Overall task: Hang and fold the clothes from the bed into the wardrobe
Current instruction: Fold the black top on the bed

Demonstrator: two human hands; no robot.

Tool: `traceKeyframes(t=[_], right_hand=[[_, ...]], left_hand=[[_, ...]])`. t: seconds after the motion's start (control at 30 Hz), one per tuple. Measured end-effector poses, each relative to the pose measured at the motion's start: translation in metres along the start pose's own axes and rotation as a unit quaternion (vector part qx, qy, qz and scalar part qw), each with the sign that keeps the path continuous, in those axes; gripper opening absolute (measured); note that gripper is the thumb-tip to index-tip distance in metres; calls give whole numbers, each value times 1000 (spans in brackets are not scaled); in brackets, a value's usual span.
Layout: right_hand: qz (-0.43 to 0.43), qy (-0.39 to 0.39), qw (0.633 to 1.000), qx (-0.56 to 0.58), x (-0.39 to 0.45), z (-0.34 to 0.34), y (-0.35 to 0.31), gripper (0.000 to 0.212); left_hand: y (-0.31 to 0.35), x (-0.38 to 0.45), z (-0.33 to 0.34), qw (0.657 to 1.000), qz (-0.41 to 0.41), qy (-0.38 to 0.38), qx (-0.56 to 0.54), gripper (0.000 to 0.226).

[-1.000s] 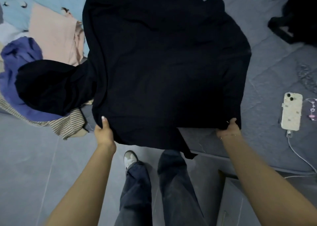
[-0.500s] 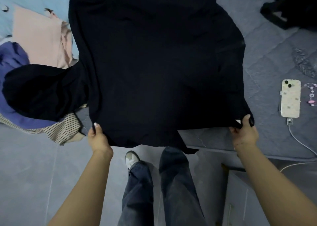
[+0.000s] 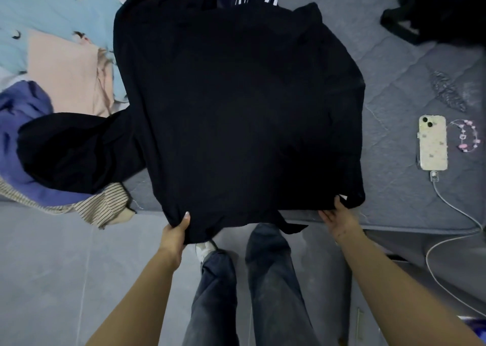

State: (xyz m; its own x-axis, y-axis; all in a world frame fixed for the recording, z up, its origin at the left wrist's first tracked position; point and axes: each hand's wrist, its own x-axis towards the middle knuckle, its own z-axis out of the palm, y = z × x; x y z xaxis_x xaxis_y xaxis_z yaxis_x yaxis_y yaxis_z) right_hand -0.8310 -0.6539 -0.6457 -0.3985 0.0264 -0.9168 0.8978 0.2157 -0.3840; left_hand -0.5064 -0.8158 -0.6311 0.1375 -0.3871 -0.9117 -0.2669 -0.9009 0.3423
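The left hand (image 3: 175, 232) is gripping the black shirt (image 3: 236, 104) by its hem; the right hand (image 3: 339, 215) is pinching the other corner, fingers hiding beneath cloth covering the bed (image 3: 410, 88).

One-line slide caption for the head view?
Both hands, left and right, grip the black garment's hem, spread on the bed.

No legible text, labels, brand marks, nos. or signs found: the black garment (image 3: 236, 114) is plain, its small white tag (image 3: 343, 197) too small to read, and the phone case (image 3: 433, 142) on the bed carries only a small pattern, no lettering made out.
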Motion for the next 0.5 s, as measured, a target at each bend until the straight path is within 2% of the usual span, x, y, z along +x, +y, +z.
traceKeyframes(t=[0.1,0.17,0.3,0.4,0.5], right_hand=[[-1,43,998,42,-9,-1,-3,44],[-4,48,996,78,-15,6,-17,44],[-28,-26,992,121,-29,38,-66,43],[-23,-94,988,124,-28,73,-109,47],[-5,-146,988,49,-16,103,-136,57]], left_hand=[[9,-18,-5,999,-15,15,-30,40],[24,-30,-6,994,-42,-3,-98,24],[81,-52,4,963,-110,-46,-243,8],[140,-51,19,932,-107,-51,-342,10],[181,-34,40,895,-69,-76,-435,11]])
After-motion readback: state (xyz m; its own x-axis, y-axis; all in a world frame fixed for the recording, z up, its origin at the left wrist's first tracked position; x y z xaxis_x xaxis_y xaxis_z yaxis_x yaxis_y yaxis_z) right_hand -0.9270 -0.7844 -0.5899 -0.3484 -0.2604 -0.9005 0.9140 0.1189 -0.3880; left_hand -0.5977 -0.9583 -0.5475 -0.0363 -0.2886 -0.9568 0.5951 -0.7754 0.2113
